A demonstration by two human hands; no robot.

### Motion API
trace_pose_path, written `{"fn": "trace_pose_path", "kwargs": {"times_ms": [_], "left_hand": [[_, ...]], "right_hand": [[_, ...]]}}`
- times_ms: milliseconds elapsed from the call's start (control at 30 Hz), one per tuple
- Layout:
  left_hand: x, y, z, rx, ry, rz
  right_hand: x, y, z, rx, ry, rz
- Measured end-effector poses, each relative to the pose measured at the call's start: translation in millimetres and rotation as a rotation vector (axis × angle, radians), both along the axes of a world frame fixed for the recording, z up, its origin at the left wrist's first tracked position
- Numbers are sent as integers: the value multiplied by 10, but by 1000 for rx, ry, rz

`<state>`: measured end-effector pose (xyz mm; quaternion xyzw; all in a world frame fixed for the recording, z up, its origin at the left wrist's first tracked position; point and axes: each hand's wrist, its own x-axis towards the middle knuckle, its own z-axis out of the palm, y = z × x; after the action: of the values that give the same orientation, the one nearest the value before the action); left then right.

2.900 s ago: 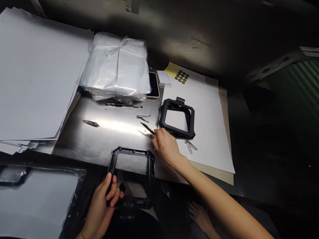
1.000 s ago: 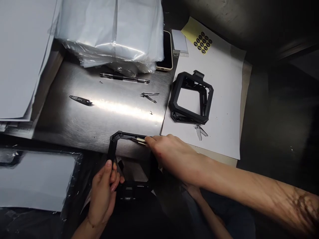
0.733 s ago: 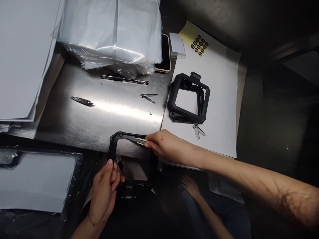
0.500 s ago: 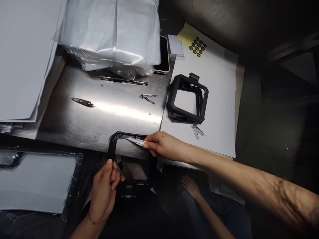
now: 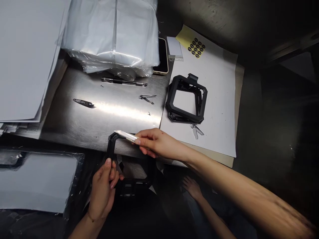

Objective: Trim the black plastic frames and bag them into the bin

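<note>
My left hand (image 5: pixel 103 186) is closed around the left side of a black plastic frame (image 5: pixel 112 147), which I hold at the table's near edge. A slim, pale craft knife (image 5: pixel 127 135) is pinched in my right hand (image 5: pixel 154 142). Its tip points left, over the upper left corner of the frame; whether it touches the plastic I cannot tell. My right hand and the knife cover much of the frame's top side. The frame's lower part hangs below the table edge in dim light.
Black frames (image 5: pixel 185 114) lie stacked on white paper (image 5: pixel 221 99), near nippers (image 5: pixel 196 131) and a sticker sheet (image 5: pixel 186 34). Second nippers (image 5: pixel 148 98), a pen (image 5: pixel 124 82), a dark knife-like tool (image 5: pixel 84 103), plastic bags (image 5: pixel 134 30) and a phone (image 5: pixel 163 54) occupy the metal table. Another person's hand (image 5: pixel 192 187) shows below.
My right hand has moved the knife left and slightly up along the frame's top side, from mid-side to the corner. My left hand keeps its grip on the frame.
</note>
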<state>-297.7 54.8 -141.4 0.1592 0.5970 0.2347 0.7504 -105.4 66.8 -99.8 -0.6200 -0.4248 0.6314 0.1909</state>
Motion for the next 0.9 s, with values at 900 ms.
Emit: {"fn": "trace_pose_path", "kwargs": {"times_ms": [900], "left_hand": [[-32, -30, -28, 118, -126, 25]], "right_hand": [[-589, 25, -452, 718, -1039, 171]]}}
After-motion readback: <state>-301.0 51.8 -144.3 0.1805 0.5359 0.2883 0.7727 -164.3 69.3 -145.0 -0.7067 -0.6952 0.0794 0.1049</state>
